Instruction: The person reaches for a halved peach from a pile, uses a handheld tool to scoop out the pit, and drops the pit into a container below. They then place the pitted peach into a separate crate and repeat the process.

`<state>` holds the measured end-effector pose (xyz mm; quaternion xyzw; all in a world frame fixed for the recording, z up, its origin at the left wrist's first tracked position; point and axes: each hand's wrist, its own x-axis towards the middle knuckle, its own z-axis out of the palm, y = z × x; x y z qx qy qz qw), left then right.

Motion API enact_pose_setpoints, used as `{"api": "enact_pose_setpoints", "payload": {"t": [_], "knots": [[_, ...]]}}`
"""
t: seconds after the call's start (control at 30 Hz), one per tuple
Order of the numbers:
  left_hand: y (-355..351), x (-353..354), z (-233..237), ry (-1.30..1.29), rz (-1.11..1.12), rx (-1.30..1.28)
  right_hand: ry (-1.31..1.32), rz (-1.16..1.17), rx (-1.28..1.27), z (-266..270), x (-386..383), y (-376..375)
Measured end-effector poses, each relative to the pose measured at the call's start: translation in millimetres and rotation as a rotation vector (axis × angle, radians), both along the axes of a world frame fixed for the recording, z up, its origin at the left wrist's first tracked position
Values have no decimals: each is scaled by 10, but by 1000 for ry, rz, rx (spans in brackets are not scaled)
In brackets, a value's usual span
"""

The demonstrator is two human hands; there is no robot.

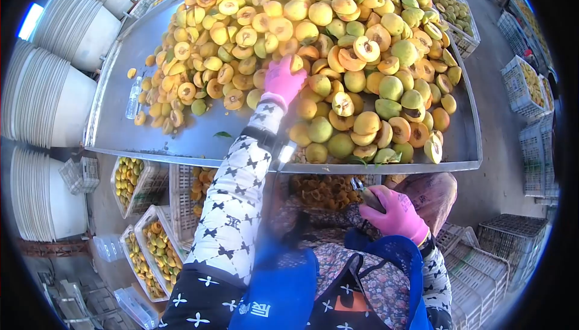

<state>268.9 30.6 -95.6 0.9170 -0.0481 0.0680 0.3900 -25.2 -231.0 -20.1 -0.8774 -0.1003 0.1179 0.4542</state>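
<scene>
A large heap of yellow peaches [341,34], many cut in half with pits or red hollows showing, covers much of a metal tray table [205,146]. Reaching into the heap, my left hand [284,81] in a pink glove has its fingers bent around a yellow peach half [296,63]; they are partly hidden by fruit. In front of the table's near edge, my right hand [399,214], also gloved in pink, is closed around the handle of a pitting spoon [369,197]. Its shiny curved metal tip points up and left, above a crate of brownish peach pieces [325,190].
A clear plastic bottle [133,98] lies at the tray's left. Below stand crates of peaches [158,245]. Stacked white tubs [45,95] line the left side, and plastic crates [476,276] stand at the right. A raised metal rim [386,167] edges the table.
</scene>
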Motion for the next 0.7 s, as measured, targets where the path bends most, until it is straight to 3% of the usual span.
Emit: {"api": "enact_pose_setpoints", "payload": {"t": [0.07,0.17,0.27,0.3,0.4,0.53,0.57,0.67,0.7], "knots": [[68,-81,-59,-160,-89,-123,17,-44,77,-25,24,53],[128,-486,472,-181,-175,-134,244,-211,329,10,98,146],[48,-1073,857,-432,-468,-34,414,-464,817,254,331,337],[5,-1267,907,-545,-591,4,376,-457,932,289,411,398],[-187,-1794,973,-432,-786,-153,385,-368,1076,108,601,442],[-295,-2316,966,-108,-415,-817,433,-281,1218,71,452,739],[-262,-2358,908,-113,-464,-786,446,-254,1343,58,408,834],[-274,-2446,1038,-226,-431,-683,428,-299,1287,267,245,996],[-311,-2452,988,-115,-330,-800,444,-260,1157,333,219,948]]}}
